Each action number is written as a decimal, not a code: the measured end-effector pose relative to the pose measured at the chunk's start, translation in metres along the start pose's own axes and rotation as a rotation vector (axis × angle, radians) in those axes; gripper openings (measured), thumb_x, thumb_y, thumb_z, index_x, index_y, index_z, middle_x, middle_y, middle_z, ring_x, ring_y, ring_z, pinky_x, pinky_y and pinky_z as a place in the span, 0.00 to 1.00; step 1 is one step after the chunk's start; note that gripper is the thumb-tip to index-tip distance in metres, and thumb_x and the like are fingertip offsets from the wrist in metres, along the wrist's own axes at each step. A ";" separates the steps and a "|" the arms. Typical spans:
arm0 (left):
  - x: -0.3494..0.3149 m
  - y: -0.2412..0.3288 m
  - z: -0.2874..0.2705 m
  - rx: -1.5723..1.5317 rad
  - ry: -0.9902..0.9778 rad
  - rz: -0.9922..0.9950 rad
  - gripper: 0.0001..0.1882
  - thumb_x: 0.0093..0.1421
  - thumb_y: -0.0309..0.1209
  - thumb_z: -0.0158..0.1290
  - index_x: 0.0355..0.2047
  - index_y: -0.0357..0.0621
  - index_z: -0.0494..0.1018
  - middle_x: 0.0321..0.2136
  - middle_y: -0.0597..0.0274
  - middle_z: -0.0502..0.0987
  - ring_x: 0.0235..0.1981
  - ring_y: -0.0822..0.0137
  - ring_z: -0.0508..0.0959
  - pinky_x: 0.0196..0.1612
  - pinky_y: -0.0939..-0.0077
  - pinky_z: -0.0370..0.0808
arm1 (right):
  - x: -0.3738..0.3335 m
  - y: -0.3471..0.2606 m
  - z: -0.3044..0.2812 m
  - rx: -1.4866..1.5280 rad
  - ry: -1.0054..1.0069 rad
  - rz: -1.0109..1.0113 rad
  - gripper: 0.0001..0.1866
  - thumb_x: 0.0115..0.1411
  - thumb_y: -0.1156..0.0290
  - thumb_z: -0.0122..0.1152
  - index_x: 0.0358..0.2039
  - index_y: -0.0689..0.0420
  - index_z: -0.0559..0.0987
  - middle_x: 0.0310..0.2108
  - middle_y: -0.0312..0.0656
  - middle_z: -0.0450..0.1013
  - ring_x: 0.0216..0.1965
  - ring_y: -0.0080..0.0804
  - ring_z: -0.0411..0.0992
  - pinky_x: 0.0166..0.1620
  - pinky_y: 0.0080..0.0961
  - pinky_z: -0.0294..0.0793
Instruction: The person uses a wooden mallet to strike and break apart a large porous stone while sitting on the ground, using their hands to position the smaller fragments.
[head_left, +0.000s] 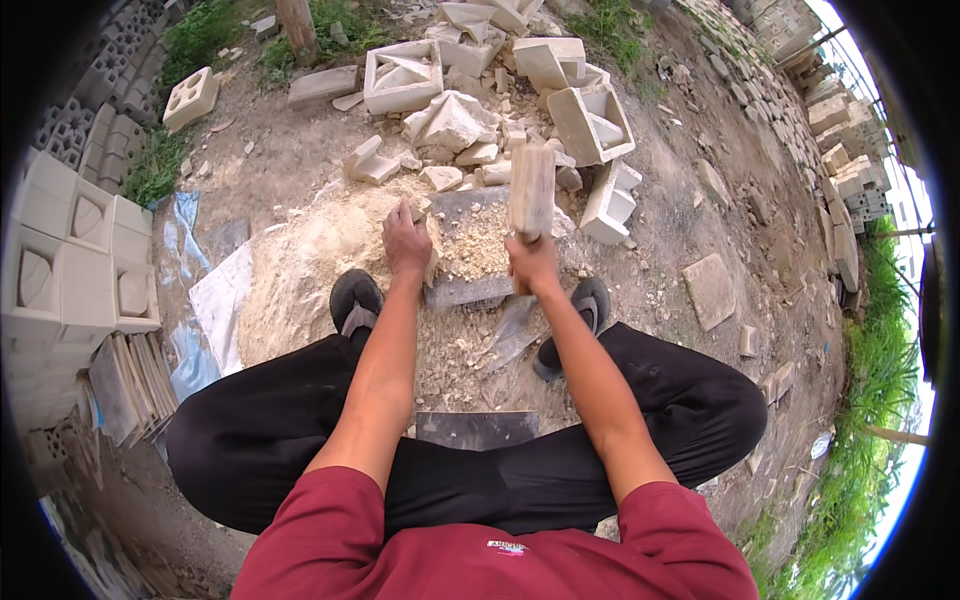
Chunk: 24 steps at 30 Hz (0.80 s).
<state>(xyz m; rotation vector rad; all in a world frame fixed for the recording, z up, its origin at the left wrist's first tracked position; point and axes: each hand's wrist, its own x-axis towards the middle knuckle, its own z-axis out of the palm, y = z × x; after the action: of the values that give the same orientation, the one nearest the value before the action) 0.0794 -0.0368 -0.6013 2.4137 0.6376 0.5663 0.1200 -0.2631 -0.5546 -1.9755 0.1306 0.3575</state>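
Observation:
My right hand (533,262) is closed round the grip of a wooden mallet (532,188), whose blocky, pale brown head points away from me above the right side of a dark slab (465,293). Crushed yellowish stone crumbs (476,242) lie on the slab between my hands. At the slab's left edge, my left hand (407,242) is bent over a pale stone chunk (432,266), fingers pointing away from me; the hand covers much of the chunk. A heap of pale powder (312,262) lies just left of this hand.
Beyond the slab lie broken pale blocks (450,122) and hollow block pieces (592,122). Hollow blocks (85,245) are stacked at the left, beside leaning thin boards (135,385). A flat stone (710,291) lies to the right. My sandalled feet (355,300) flank the slab.

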 end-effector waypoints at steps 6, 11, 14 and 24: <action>-0.001 -0.010 -0.005 0.014 -0.018 -0.018 0.30 0.61 0.35 0.50 0.63 0.41 0.60 0.55 0.49 0.68 0.57 0.50 0.66 0.59 0.58 0.63 | -0.006 -0.004 -0.005 -0.064 -0.257 0.318 0.15 0.49 0.70 0.64 0.24 0.73 0.76 0.18 0.46 0.73 0.16 0.30 0.74 0.21 0.30 0.75; 0.001 0.009 0.001 -0.011 -0.019 0.007 0.29 0.61 0.36 0.50 0.61 0.36 0.62 0.54 0.46 0.69 0.55 0.47 0.67 0.59 0.58 0.63 | 0.002 -0.030 0.006 0.156 -0.095 0.067 0.17 0.48 0.66 0.66 0.24 0.71 0.76 0.18 0.45 0.74 0.17 0.30 0.74 0.23 0.32 0.74; 0.001 0.009 0.003 -0.013 -0.030 -0.009 0.29 0.62 0.36 0.50 0.61 0.36 0.63 0.53 0.45 0.69 0.55 0.47 0.67 0.59 0.58 0.63 | -0.005 -0.009 0.018 -0.090 -0.100 -0.016 0.18 0.49 0.64 0.65 0.24 0.71 0.77 0.20 0.49 0.76 0.21 0.30 0.77 0.26 0.32 0.76; -0.001 -0.011 -0.004 -0.007 0.028 0.027 0.28 0.62 0.35 0.51 0.60 0.37 0.63 0.51 0.44 0.70 0.52 0.46 0.68 0.57 0.56 0.64 | -0.033 -0.069 0.017 -0.012 -0.231 0.165 0.15 0.52 0.67 0.63 0.30 0.71 0.77 0.23 0.49 0.76 0.20 0.30 0.77 0.22 0.28 0.76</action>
<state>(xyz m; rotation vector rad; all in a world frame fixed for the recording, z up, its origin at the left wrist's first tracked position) 0.0729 -0.0283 -0.6054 2.4151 0.6142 0.6131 0.1033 -0.2211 -0.4903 -1.9251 0.1438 0.6922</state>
